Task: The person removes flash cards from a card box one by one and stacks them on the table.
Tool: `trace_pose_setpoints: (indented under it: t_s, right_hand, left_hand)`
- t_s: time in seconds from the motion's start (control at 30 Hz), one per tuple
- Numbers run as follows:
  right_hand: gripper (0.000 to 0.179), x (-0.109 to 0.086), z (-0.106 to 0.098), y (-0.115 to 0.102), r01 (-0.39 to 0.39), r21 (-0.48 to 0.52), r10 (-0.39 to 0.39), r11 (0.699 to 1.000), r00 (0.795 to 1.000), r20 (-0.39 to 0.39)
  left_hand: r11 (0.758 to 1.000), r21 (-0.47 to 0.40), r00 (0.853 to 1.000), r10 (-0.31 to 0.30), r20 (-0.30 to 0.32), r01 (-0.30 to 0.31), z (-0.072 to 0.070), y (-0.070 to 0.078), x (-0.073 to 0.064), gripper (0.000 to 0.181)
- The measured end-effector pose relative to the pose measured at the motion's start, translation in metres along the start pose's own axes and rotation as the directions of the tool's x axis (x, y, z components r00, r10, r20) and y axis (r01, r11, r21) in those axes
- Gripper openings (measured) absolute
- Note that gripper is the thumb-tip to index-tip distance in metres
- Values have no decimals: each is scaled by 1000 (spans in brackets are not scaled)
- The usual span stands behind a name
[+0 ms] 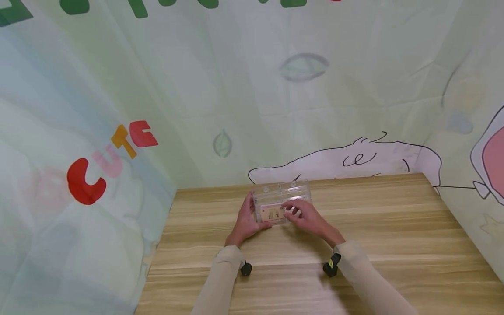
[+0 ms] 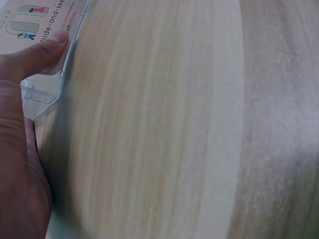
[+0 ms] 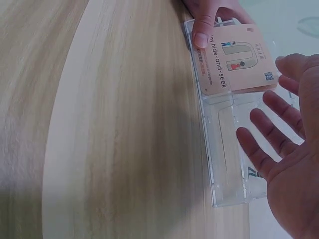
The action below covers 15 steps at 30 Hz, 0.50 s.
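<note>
A clear plastic card holder (image 1: pixel 274 192) with several compartments stands tilted on the wooden table. In its front left compartment lies a pale pink card (image 3: pixel 238 59), printed with an arch, two small figures and the words "hide-and-seek". My left hand (image 1: pixel 248 222) grips the holder's left end, its thumb over the card's lower edge and the other fingers mostly hidden behind the plastic. My right hand (image 1: pixel 308 217) is over the holder's right half with fingers spread and relaxed. Its thumb and forefinger hover close to the card's right corner; whether they touch is unclear.
The wooden table (image 1: pixel 374 227) extends around the holder and toward me. Behind it and at the left hangs a printed cloth backdrop (image 1: pixel 236 96) with cartoon drawings and coloured letters. A black wrist device (image 1: pixel 332 265) sits at my right cuff, another (image 1: pixel 246 268) at the left.
</note>
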State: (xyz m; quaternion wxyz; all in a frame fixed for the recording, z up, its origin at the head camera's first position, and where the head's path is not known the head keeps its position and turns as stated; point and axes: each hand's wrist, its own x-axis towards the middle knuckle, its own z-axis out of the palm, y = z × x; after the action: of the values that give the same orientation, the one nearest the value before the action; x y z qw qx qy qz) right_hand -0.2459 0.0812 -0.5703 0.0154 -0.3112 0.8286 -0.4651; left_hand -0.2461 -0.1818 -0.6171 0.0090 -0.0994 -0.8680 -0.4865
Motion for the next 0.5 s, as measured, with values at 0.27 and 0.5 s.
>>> trace_pose_setpoints:
  t_s: [0.27, 0.5]
  right_hand:
    - [24, -1, 8, -2, -47, 91, 51, 995, 997, -52]
    - [17, 0, 15, 0, -61, 151, 71, 987, 996, -61]
  left_hand:
    - [1000, 6, 1000, -11, 7, 11, 0, 0, 0, 134]
    - [1000, 4, 1000, -15, 8, 15, -1, 2, -1, 133]
